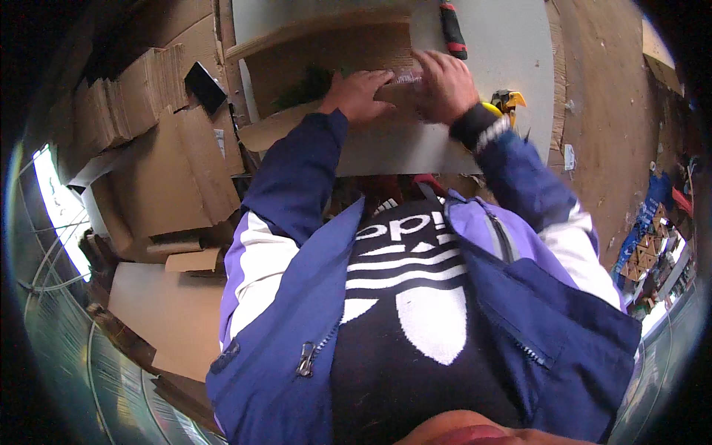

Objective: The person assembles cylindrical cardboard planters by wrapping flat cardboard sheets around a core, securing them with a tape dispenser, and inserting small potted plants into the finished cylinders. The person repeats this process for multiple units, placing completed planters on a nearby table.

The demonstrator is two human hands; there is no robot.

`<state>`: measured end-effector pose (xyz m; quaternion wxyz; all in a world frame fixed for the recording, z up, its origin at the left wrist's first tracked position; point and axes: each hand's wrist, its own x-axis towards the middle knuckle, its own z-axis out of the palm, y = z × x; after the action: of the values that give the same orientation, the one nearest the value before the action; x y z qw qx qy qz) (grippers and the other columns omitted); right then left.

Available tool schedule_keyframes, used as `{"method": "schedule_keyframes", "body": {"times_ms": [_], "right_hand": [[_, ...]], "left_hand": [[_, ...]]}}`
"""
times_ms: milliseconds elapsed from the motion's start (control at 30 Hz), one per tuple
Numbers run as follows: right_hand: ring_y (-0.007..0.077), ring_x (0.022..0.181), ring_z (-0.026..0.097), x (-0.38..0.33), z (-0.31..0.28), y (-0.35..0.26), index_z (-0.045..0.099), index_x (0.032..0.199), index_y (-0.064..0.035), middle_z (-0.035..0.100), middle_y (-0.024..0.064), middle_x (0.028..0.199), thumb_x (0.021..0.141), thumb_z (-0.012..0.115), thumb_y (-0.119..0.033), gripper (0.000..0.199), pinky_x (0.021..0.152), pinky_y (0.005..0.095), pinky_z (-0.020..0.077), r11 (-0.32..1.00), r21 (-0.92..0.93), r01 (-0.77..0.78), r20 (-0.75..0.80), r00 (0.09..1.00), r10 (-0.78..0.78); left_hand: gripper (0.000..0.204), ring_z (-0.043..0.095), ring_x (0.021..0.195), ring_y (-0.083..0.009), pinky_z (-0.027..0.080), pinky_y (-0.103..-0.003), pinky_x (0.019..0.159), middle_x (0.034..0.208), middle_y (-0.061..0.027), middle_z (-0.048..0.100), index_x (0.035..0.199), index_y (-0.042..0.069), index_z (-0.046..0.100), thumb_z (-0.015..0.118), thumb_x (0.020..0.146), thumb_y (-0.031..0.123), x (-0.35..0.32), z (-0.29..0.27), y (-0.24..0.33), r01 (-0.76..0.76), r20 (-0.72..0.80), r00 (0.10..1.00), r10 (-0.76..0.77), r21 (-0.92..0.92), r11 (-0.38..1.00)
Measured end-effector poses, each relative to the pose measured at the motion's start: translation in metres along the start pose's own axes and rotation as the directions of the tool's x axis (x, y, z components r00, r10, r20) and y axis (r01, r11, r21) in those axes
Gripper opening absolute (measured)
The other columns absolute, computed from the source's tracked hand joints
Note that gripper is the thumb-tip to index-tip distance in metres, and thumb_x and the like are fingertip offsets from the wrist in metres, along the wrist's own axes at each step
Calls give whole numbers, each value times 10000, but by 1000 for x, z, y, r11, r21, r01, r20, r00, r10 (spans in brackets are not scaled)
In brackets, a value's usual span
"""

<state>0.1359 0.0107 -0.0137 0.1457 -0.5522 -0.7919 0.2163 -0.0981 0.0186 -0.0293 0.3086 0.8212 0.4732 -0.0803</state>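
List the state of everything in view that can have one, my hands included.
Cardboard box: open, dark green material showing inside.
Left hand: at the box's near edge, thumb and fingers apart.
Right hand: at the box's right end, fingers bent, grip unclear.
Red-and-black tool handle: lying on the table.
Jacket: unzipped, hanging open.
Cardboard sheets: flat, bunched together.

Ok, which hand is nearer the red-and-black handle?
The right hand: its fingers are just below the handle in the picture, while the left hand is farther off, beside something dark green.
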Motion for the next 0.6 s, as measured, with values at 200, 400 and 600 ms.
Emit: {"method": "schedule_keyframes", "body": {"times_ms": [200, 400, 600], "right_hand": [[402, 1386, 336, -43, 51, -19, 441, 1446, -277, 376, 99, 1500, 815, 646, -210, 668, 1009, 582, 405, 943, -318, 95, -27, 994, -109], [447, 1356, 348, -20, 54, 5, 394, 1463, -198, 403, 160, 1464, 743, 705, -170, 785, 1087, 476, 428, 949, -277, 151, -24, 986, -164], [466, 1370, 322, 8, 29, -4, 335, 1484, -178, 385, 168, 1475, 588, 887, -215, 1053, 1101, 517, 412, 979, -189, 81, 153, 987, -52]], "left_hand": [[624, 549, 1270, -326, 382, -469, 1099, 1389, -131, 579, 1431, 161, 515, 600, 922, 512, 28, 4, -39, -5, 97, 995, 15, -100, 995], [604, 560, 1242, -371, 403, -433, 1086, 1395, -170, 567, 1430, 147, 516, 392, 1010, 563, 45, -16, -92, 17, 416, 908, -58, 102, 995], [579, 532, 1267, -402, 361, -465, 1121, 1440, -189, 520, 1434, 118, 504, 400, 1027, 516, 57, -8, -133, 55, 65, 997, -48, -106, 993]]}}
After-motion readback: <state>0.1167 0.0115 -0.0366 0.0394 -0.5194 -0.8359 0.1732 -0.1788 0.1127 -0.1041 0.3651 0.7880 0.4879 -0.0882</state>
